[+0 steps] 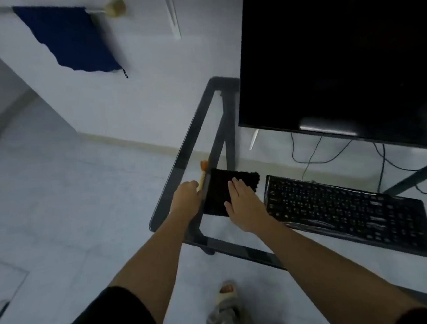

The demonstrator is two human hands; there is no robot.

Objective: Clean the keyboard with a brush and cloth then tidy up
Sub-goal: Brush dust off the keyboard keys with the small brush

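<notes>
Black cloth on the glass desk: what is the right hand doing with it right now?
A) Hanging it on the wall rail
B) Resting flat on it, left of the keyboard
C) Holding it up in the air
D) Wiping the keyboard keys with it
B: the right hand lies palm-down on the black cloth, which sits flat on the glass desk beside the keyboard, not on it.

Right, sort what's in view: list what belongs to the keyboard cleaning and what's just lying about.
For the job:
keyboard
brush, in the left hand
black cloth, under the right hand

Just there:
monitor
cables
blue towel on the wall rail
glass desk
</notes>
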